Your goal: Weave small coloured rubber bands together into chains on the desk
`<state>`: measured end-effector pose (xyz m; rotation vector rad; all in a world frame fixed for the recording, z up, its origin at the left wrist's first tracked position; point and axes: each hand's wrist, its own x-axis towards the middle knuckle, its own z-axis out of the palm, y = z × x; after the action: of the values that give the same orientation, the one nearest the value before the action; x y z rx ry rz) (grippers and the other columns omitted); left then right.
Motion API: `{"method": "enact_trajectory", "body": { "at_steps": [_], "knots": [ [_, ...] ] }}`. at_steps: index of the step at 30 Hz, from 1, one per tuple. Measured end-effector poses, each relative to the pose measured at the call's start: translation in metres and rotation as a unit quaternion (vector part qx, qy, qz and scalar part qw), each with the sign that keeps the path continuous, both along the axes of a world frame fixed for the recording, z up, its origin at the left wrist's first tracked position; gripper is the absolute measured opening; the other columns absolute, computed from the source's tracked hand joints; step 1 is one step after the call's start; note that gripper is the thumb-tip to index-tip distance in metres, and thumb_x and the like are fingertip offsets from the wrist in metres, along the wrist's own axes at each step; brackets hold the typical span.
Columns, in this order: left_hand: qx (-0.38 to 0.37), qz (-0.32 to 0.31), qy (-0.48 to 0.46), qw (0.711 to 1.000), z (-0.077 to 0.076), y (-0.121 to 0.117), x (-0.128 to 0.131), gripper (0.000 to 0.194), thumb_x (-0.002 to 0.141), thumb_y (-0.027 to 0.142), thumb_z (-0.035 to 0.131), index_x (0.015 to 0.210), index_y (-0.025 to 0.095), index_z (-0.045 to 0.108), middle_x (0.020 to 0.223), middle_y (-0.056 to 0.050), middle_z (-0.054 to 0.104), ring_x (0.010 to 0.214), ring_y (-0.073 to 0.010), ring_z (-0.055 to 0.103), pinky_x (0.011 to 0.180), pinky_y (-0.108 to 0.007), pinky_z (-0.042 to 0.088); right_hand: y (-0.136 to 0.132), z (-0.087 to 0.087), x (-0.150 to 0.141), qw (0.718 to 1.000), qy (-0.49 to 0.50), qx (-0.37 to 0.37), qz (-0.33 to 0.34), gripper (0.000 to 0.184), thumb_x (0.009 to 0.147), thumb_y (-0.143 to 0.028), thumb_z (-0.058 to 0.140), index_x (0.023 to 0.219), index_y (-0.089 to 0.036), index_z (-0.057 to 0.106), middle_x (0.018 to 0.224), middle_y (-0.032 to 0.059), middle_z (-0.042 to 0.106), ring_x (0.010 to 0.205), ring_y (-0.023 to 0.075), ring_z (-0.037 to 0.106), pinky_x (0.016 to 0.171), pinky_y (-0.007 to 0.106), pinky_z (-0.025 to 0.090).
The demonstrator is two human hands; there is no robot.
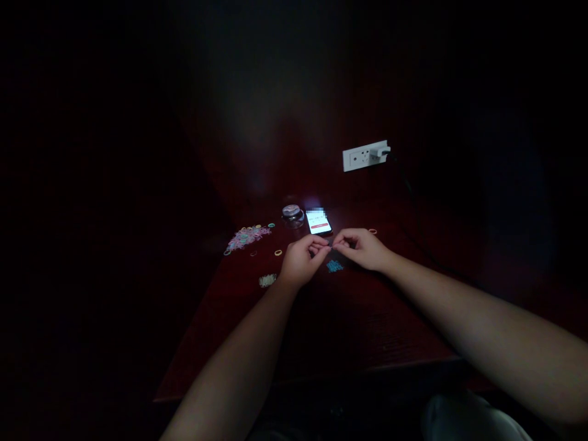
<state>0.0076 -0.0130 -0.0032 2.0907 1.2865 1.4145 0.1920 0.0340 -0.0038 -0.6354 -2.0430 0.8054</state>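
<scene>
My left hand (302, 260) and my right hand (362, 249) meet over the dark red table, both closed in a pinch with fingertips almost touching. Whatever lies between them is too small and dim to make out. Just below the fingertips is a small heap of blue elastic bands (335, 266). A heap of whitish bands (267, 280) lies left of my left wrist. Further left spreads a larger pile of mixed pink, purple and green bands (248, 238). One yellow band (278, 252) rests alone beside my left hand.
A lit phone (318, 223) stands behind my hands, with a lidded clear jar (293, 216) to its left. A reddish band (372, 231) lies behind my right hand. On the wall, a white socket panel (365, 157) holds a plug with a dark cable. The surroundings are very dark.
</scene>
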Motion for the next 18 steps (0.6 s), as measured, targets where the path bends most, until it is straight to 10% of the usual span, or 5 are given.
{"method": "enact_trajectory", "body": {
  "at_steps": [18],
  "knots": [
    [-0.016, -0.002, 0.040, 0.999, 0.0011, -0.0025, -0.0003, 0.013, 0.081, 0.027, 0.061, 0.080, 0.014, 0.065, 0.073, -0.003, 0.066, 0.063, -0.0102, 0.057, 0.059, -0.021, 0.046, -0.0013, -0.0013, -0.0010, 1.000, 0.011, 0.005, -0.013, 0.017, 0.081, -0.031, 0.060, 0.078, -0.014, 0.063, 0.063, 0.0000, 0.053, 0.057, 0.0115, 0.045, 0.053, 0.024, 0.036]
  ]
}}
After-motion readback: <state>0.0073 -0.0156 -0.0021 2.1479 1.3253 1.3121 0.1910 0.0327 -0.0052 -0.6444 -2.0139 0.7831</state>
